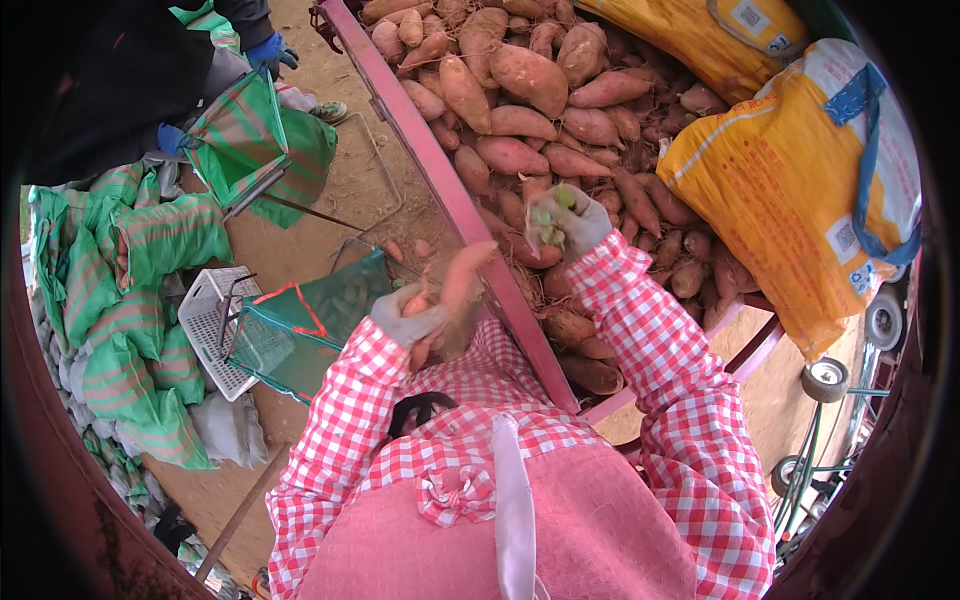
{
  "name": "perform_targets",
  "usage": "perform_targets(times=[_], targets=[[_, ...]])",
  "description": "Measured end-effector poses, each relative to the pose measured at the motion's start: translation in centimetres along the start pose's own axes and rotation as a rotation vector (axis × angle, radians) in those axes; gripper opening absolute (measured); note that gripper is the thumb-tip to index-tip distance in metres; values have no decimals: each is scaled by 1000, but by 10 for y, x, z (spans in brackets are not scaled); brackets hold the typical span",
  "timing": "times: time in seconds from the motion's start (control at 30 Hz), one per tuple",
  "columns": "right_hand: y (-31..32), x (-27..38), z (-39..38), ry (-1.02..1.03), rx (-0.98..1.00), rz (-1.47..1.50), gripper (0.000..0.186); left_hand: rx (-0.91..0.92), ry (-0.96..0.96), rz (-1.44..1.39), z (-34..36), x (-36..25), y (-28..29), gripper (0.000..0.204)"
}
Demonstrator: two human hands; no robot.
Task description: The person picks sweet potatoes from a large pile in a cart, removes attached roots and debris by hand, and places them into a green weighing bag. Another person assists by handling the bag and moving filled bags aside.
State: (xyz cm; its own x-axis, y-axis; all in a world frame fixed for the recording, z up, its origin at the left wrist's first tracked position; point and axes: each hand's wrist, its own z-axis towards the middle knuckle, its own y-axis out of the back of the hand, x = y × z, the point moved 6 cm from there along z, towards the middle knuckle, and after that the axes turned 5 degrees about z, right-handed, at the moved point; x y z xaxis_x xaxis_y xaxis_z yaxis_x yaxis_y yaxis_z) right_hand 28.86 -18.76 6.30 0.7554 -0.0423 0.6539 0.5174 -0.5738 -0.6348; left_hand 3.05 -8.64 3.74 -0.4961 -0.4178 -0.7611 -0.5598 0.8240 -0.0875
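My left hand [408, 318], in a pale grey glove, is closed around sweet potatoes just outside the near rail of the cart. A long orange-pink sweet potato [466, 275] sticks up beside its fingers, slightly blurred. My right hand [578, 222], gloved in grey with green on the fingers, is over the heap of sweet potatoes [520, 80] in the cart. Its fingers are smeared by motion, and whether they hold anything cannot be made out. Below my left hand, a green mesh bag [300, 320] hangs open on a frame.
The cart's red metal rail [430, 170] runs diagonally before me. Yellow sacks [770, 180] lie on the heap at right. A white plastic crate [215, 330] and filled green striped bags [130, 330] stand at left. A person in blue gloves [270, 52] handles a green bag [240, 130].
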Motion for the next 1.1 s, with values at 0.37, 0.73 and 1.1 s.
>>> perform_targets(times=[0.37, 0.73, 1.1], targets=[[21, -54, 118, 235, 203, -2309, 30, -547, -205, -590, -107, 169, 191, 60], [56, -88, 145, -58, 72, -2359, 37, -1023, 113, -297, -135, 221, 258, 67], [-50, 21, -7, 397, 490, -1167, 40, 26, -596, 152, -7, -50, -25, 83]])
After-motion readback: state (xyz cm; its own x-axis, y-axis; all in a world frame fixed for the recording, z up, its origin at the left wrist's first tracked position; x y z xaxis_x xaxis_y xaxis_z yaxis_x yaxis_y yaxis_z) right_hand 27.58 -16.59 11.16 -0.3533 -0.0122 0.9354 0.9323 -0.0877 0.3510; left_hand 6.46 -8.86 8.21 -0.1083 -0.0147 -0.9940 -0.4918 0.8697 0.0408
